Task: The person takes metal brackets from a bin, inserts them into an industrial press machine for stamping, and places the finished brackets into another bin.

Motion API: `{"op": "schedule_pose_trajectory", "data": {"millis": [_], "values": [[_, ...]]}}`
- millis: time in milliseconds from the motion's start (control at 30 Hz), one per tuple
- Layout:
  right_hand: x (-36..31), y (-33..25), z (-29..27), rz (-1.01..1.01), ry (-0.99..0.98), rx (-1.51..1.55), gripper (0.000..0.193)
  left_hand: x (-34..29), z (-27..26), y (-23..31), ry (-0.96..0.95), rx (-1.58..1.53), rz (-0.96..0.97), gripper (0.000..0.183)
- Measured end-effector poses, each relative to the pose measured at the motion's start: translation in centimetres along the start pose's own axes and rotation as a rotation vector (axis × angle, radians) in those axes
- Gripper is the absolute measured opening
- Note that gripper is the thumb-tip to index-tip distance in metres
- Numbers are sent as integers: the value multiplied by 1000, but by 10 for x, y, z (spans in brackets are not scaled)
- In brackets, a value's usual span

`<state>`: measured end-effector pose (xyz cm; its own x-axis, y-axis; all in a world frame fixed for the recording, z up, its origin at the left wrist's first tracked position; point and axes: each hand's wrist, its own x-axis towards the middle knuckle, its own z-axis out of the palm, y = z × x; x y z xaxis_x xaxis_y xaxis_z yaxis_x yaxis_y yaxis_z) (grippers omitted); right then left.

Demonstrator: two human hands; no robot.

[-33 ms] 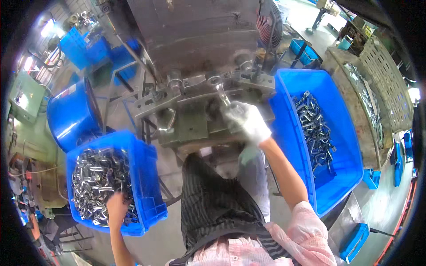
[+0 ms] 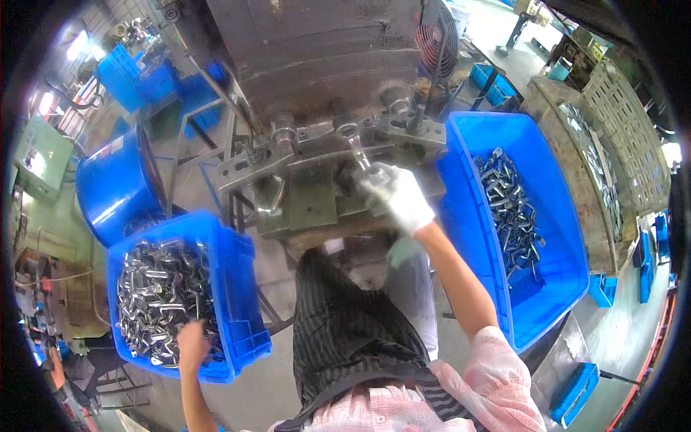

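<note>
My right hand (image 2: 403, 200), in a white glove and slightly blurred, is closed at the front of a dark metal press die (image 2: 311, 201). Its fingers hold the near end of a shiny metal bar with a ring-shaped end (image 2: 358, 150); the ring lies against the die's upper part. My bare left hand (image 2: 193, 345) reaches into the left blue bin (image 2: 241, 288), low over a heap of bent shiny metal brackets (image 2: 155, 277). Its fingers are blurred and partly hidden among the brackets, so whether they grip one does not show.
To the right, a larger blue bin (image 2: 561, 288) holds a smaller pile of bent brackets (image 2: 507, 209). Behind it is a worn box (image 2: 554, 119) with flat metal strips. A blue drum (image 2: 119, 183) stands at the left, and a round fan (image 2: 437, 43) beside the press.
My left hand has shifted slightly right over the brackets. My gloved right hand has moved a little left, still at the metal bar.
</note>
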<state>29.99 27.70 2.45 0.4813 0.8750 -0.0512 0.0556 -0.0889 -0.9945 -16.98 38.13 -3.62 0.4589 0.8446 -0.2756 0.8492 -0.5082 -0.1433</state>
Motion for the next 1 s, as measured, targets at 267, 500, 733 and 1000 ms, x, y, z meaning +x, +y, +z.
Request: {"op": "schedule_pose_trajectory", "data": {"millis": [267,500,733,1000], "values": [[27,27,21,-32,119,-82,28,-5,40,2,-161,59,119,21],[32,41,26,-63,142,-4,33,-5,-18,8,160,25,-55,27],[28,33,22,-60,148,-111,35,0,-56,-1,438,21,-163,10],[-1,17,-2,-249,275,-289,28,34,-89,57,357,-1508,-357,28]]}}
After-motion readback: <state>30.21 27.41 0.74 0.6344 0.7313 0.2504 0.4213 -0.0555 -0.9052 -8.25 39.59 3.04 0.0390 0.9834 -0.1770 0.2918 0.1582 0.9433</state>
